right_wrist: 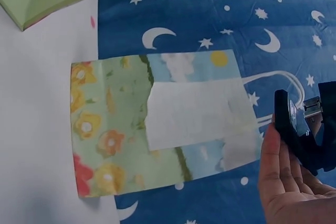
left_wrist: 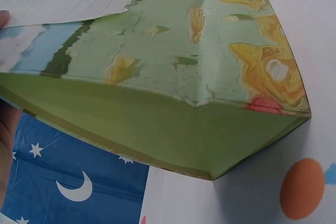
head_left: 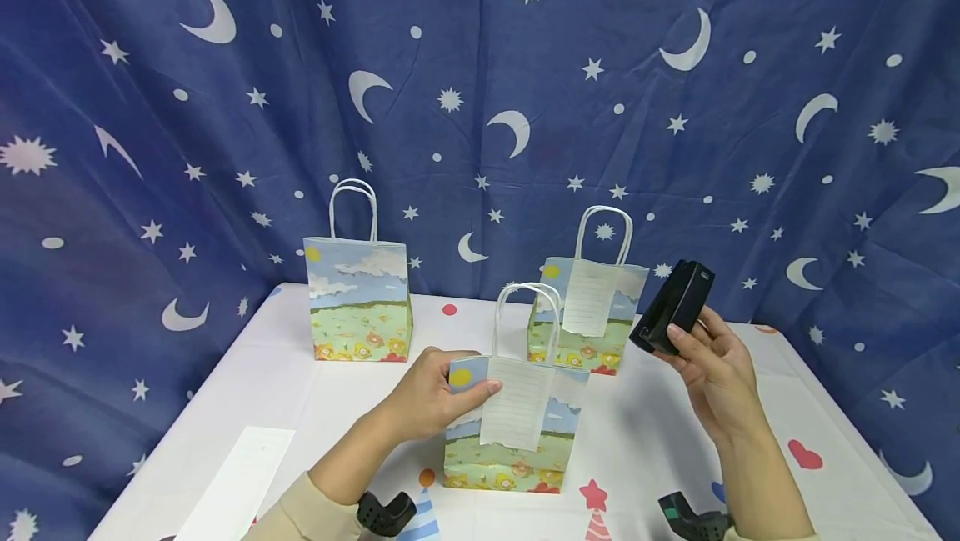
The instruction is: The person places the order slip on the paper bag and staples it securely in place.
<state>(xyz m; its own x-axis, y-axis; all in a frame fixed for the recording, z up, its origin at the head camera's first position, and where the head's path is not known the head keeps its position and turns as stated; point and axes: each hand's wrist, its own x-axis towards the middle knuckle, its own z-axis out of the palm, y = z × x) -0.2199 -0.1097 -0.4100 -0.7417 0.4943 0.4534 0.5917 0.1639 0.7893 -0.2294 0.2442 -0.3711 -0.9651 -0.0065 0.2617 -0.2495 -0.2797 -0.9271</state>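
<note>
In the head view, a small paper gift bag [head_left: 555, 441] printed with a meadow and flowers stands at the front middle of the table. My left hand [head_left: 431, 395] pinches its upper left edge, the thumb in front reaching a lined paper slip [head_left: 516, 412] that hangs over the bag's face. The left wrist view shows this bag's green side [left_wrist: 147, 114] close up. Off to the right, my right hand [head_left: 716, 374] grips a black stapler [head_left: 678, 303] raised above the table. Its metal parts [right_wrist: 313, 109] show in the right wrist view.
Behind the front bag stands a matching bag [head_left: 585, 349] with its own lined slip [head_left: 590, 299]. Another bag [head_left: 358, 299], without a slip on its front, is at the back left. A white paper strip [head_left: 236, 483] lies on the table's left. A blue curtain [head_left: 465, 107] hangs behind.
</note>
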